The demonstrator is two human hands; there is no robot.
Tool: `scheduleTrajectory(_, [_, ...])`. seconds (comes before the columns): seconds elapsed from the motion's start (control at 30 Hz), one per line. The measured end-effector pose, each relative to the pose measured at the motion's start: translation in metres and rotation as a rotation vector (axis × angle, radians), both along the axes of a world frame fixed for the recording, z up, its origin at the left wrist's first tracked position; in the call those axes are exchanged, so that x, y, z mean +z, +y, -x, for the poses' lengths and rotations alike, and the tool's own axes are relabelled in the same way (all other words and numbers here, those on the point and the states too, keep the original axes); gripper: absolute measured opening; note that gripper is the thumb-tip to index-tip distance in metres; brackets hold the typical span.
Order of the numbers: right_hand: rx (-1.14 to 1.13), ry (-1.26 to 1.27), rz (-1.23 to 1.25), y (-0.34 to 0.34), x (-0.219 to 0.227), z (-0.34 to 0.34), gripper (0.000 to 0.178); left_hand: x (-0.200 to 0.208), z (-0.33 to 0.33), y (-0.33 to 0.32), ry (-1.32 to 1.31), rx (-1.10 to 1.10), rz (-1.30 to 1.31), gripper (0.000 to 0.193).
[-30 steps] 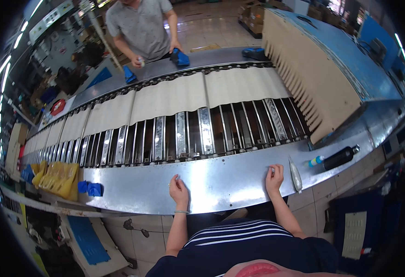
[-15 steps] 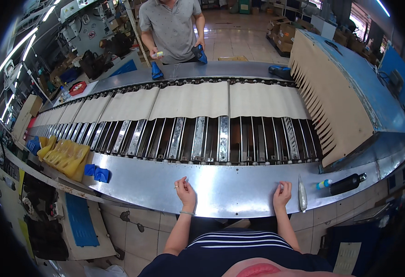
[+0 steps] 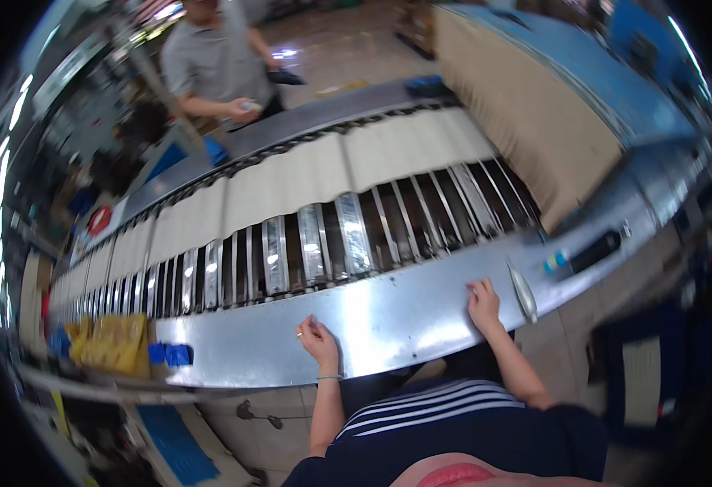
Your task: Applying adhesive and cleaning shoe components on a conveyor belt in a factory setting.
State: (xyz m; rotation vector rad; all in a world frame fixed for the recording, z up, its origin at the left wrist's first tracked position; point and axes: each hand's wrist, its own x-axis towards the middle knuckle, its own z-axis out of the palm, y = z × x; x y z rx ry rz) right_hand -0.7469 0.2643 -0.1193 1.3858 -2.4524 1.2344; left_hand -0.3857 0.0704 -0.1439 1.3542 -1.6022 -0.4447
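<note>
My left hand (image 3: pixel 318 342) is over the near metal ledge (image 3: pixel 250 334) of a conveyor, its fingers loosely bent and apart. It has a ring on one finger and a band round the wrist. Farther right, my right hand (image 3: pixel 483 305) is also over the ledge, fingers half curled and apart. Neither hand visibly holds anything, though motion blurs the fingertips. Closest to my right hand lies a slim pale tube with a pointed end (image 3: pixel 523 290). Beyond the ledge runs the conveyor of metal slats (image 3: pixel 311 243), with cream cloth strips (image 3: pixel 291 183) along its far half.
A dark bottle (image 3: pixel 596 252) and a small blue-capped container (image 3: pixel 556 262) lie at right. A blue housing with a tan fringed curtain (image 3: pixel 526 114) covers the conveyor's right end. Yellow (image 3: pixel 112 345) and blue pieces (image 3: pixel 179 355) sit at left. Across stands a person (image 3: pixel 218 69) holding small items.
The view has turned, so the conveyor now slants up to the right. My hands stay over the ledge, loosely bent. The person opposite appears farther left, one hand extended over the far ledge.
</note>
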Motion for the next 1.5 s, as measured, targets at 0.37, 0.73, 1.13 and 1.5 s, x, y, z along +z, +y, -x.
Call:
scheduleTrajectory(0.37, [-0.265, -0.194, 0.306, 0.009, 0.019, 0.038, 0.021, 0.010, 0.003, 0.008, -0.034, -0.042, -0.044, 0.028])
scheduleTrajectory(0.73, [-0.049, -0.598, 0.608, -0.068, 0.061, 0.127, 0.032, 0.010, 0.005, 0.009, -0.101, -0.020, -0.065, 0.028])
scheduleTrajectory(1.13, [0.357, -1.233, 0.495, -0.389, 0.258, 0.131, 0.033, 0.030, 0.029, 0.013, -0.558, -0.105, -0.108, 0.061])
scheduleTrajectory(1.5, [0.258, -1.459, 0.625, -0.463, 0.292, 0.159, 0.022, 0.025, 0.034, 0.011, -0.610, -0.102, -0.138, 0.058])
